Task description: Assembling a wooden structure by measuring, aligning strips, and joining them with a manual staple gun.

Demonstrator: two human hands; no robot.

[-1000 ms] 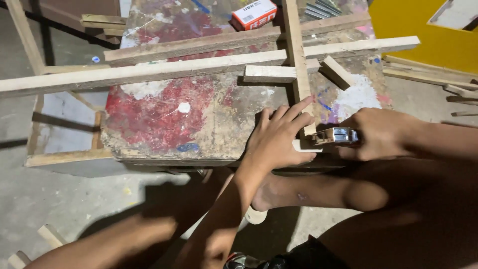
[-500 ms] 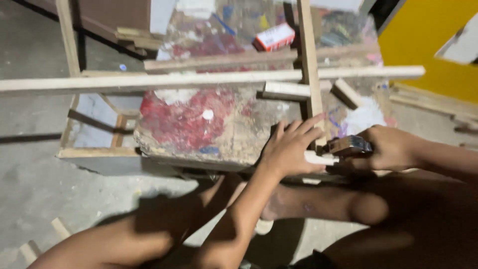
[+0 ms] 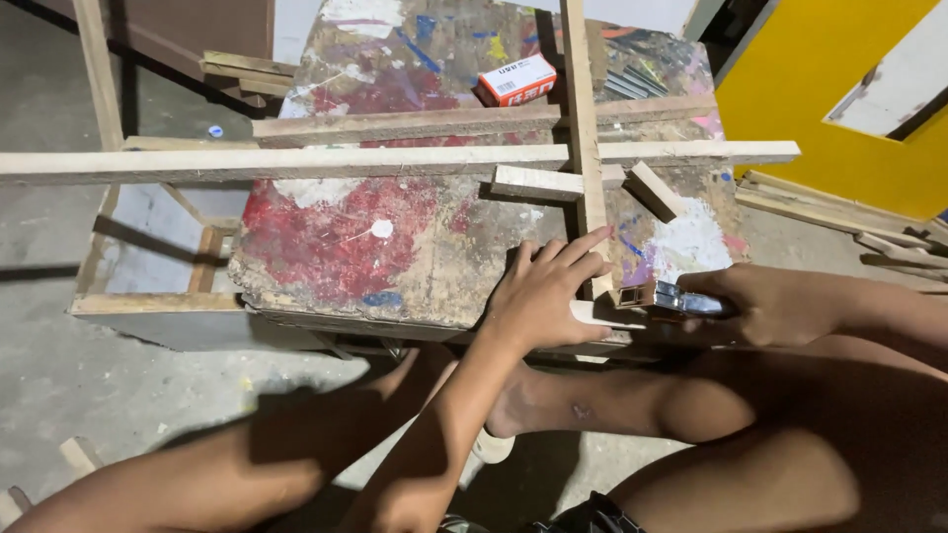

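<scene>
On the slat point(image 3: 591, 212), left hand point(image 3: 541, 296) flat (released); right hand point(image 3: 765, 306) clenching stapler point(image 3: 671, 297).

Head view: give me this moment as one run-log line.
left hand: flat on wooden strip, holding it down | right hand: gripping metal staple gun at strip's near end | surface: paint-stained bench | small box at back

the left hand point(image 3: 541, 296) lies flat, palm down, with its fingers point(image 3: 583, 245) spread and pointing up and to the right. its arm runs down and to the left, bent at the elbow near the bottom edge. the right hand point(image 3: 765, 304) comes in from the right side, curled tight in a grip, knuckles up. its forearm stretches straight out to the right edge. the two hands are close, not touching.
</scene>
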